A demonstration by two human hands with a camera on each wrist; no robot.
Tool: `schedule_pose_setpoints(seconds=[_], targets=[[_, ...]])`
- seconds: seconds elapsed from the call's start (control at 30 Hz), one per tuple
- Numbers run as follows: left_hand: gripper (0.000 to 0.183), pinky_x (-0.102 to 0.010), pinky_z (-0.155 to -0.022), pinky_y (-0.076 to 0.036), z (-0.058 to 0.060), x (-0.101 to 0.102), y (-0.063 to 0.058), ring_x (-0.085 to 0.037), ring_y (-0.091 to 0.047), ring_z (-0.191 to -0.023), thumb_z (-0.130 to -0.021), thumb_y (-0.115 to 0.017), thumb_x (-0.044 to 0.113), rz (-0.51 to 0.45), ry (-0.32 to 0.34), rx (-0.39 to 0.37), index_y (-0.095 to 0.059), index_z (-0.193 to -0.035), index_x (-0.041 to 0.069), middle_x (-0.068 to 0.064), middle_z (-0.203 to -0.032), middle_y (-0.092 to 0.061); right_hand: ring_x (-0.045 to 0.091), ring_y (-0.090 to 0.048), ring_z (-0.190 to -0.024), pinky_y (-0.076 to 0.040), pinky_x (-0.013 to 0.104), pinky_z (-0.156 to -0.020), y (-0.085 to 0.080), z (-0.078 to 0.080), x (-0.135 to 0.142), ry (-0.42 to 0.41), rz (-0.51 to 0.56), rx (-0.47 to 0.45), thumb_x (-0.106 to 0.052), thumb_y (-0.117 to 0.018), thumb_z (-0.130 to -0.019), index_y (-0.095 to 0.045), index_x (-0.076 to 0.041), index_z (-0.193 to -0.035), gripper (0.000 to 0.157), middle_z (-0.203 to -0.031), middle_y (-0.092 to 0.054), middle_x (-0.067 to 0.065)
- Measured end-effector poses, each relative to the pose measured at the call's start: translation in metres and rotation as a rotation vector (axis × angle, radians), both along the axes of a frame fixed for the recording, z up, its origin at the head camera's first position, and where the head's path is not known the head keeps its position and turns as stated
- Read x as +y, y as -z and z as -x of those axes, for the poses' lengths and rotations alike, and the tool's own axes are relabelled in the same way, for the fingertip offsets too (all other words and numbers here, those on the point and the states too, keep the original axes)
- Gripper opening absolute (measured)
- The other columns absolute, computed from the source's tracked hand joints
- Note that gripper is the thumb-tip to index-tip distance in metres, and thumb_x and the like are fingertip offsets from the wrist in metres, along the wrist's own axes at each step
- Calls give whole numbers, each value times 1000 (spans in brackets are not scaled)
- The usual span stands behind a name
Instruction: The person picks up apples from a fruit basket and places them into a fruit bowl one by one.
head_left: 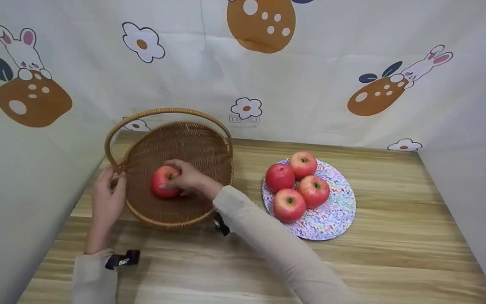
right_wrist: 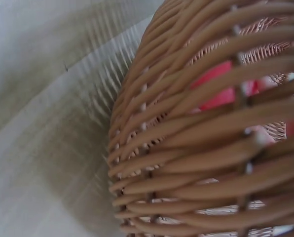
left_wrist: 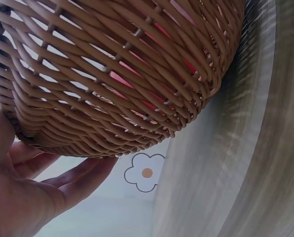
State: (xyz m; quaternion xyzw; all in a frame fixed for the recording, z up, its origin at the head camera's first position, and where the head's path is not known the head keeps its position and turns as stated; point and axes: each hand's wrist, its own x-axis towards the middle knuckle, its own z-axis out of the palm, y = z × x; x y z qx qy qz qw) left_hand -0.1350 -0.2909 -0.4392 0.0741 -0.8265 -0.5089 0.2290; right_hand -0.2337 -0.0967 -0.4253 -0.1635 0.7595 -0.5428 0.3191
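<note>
A brown wicker basket [head_left: 179, 143] with an arched handle stands on the table at the left. At its left side, by the foot of the handle, my left hand [head_left: 108, 194] grips the rim; in the left wrist view that hand's fingers [left_wrist: 90, 180] lie along the outside of the weave. Inside the basket my right hand [head_left: 190, 176] holds a red apple [head_left: 158, 181], thumb across its front. Through the weave in the right wrist view, red of the apple [right_wrist: 213, 89] shows, while the right hand is hidden there.
Right of the basket lies a round, colourfully patterned plate [head_left: 340, 211] with several apples [head_left: 289, 205] grouped on its left part. A printed cloth [head_left: 310, 93] with rabbits and flowers walls in the wood-grain table [head_left: 395, 236] at the back and sides.
</note>
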Motion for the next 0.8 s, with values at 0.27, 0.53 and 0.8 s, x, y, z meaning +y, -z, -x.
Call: schedule_pose_setpoints(seconds=[0.27, 0.53, 0.8], targets=[[41, -5, -90, -43, 0, 2, -1, -35, -52, -136, -106, -47, 1, 8, 1, 22, -59, -145, -6, -24, -148, -56, 28, -57, -130, -58, 48, -98, 3, -2, -1, 17, 36, -83, -4, -82, -91, -45, -18, -160, 80, -156, -47, 11], [39, -5, -90, -43, 0, 4, -2, -37, -58, -130, -107, -47, 5, 42, -26, 36, -61, -142, -7, -23, -145, -59, 19, -59, -116, -57, 32, -82, 5, -5, 0, 41, 78, -48, 0, -84, -87, -49, -13, -157, 80, -144, -55, 7], [39, -5, -91, -43, -1, 3, -1, -38, -56, -133, -107, -48, 4, 33, -15, 30, -60, -143, -7, -24, -146, -58, 15, -59, -113, -52, 26, -90, 6, -4, 3, 49, 112, 34, 2, -87, -82, -56, -7, -150, 75, -132, -63, 6]])
